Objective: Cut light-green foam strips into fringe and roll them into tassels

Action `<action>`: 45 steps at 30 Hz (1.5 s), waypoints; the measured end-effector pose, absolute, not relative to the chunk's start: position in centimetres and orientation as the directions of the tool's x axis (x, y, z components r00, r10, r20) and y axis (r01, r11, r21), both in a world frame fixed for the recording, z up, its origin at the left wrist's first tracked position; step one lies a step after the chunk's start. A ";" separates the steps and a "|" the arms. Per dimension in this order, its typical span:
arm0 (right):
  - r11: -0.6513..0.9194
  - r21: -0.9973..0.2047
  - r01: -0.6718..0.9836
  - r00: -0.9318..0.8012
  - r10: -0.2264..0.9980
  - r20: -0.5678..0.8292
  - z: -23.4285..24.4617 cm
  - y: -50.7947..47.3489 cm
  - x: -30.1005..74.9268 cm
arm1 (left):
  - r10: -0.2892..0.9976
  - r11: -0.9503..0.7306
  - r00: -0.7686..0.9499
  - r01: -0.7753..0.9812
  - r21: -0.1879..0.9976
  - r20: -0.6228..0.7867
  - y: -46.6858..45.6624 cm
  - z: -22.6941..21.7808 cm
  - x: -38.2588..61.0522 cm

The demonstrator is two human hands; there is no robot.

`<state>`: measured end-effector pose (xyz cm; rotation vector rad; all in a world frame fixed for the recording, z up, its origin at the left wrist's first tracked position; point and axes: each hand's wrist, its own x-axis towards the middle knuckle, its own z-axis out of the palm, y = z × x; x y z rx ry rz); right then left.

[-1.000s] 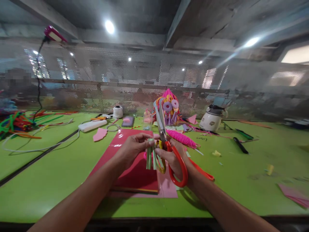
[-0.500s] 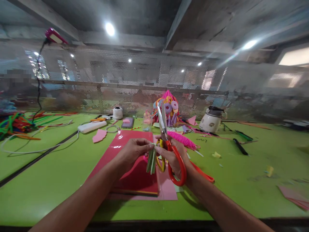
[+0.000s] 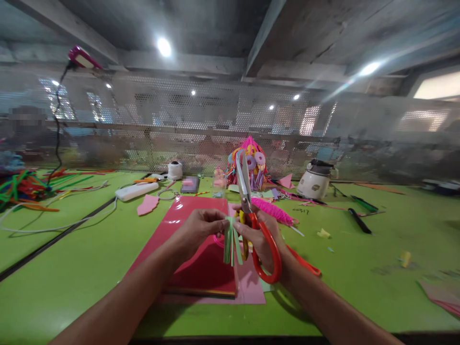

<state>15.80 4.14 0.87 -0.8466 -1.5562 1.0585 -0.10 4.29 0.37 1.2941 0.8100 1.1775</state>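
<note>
My left hand (image 3: 204, 229) pinches the top of a light green paper fringe (image 3: 229, 242), whose cut strips hang down. My right hand (image 3: 260, 235) has scissors (image 3: 268, 254) with red handles hooked on it, the blades pointing up and away. Its thumb and fingertips meet the right side of the fringe. A yellow ring-like piece (image 3: 245, 244) hangs by the right fingers; how it is held is hidden. Below the hands lies a red sheet pack (image 3: 194, 268) in a clear sleeve, over pink paper (image 3: 251, 287).
Pink yarn (image 3: 275, 211) lies beyond my right hand, before a colourful tasselled ornament (image 3: 251, 165). A white jug (image 3: 314, 179), a black-handled cutter (image 3: 359, 221) and paper scraps are on the right. A white power strip (image 3: 136, 191) with its cable and pink paper (image 3: 147, 205) are on the left.
The green fringe has turned and its strips have spread apart, showing a broader face. My right thumb has shifted slightly down along it. The scissors stay in the right hand.
</note>
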 end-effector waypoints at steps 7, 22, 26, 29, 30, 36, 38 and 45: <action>0.417 -0.899 0.136 -0.195 0.901 0.388 0.7 4.4 15.7 | 0.961 -0.157 0.203 -0.149 0.976 0.186 4.2 0.8 0.2; 0.445 -0.888 0.114 -0.213 0.884 0.416 -0.2 4.7 15.8 | 0.958 -0.036 0.272 -0.205 0.978 0.092 3.8 0.8 0.7; 0.487 -0.865 0.124 -0.221 0.863 0.454 0.0 4.5 15.7 | 0.957 -0.067 0.269 -0.156 0.986 0.107 3.6 1.0 0.5; 0.468 -0.878 0.103 -0.228 0.870 0.437 0.4 4.2 15.6 | 0.949 -0.068 0.292 -0.182 0.981 0.120 3.7 0.8 0.3; 0.455 -0.886 0.090 -0.229 0.875 0.426 0.6 4.2 15.6 | 0.947 -0.058 0.300 -0.202 0.978 0.118 3.8 0.7 0.2; 0.376 -0.926 0.015 -0.231 0.903 0.363 0.1 4.5 15.9 | 0.952 0.025 0.298 -0.297 0.955 0.068 4.0 0.3 0.1; 0.357 -0.934 0.010 -0.235 0.909 0.345 -0.2 4.6 16.0 | 0.952 0.013 0.298 -0.274 0.962 0.072 4.0 0.5 0.1; 0.378 -0.924 0.059 -0.231 0.906 0.356 -0.3 4.7 15.9 | 0.969 -0.048 0.227 -0.193 0.980 0.092 4.3 0.2 0.4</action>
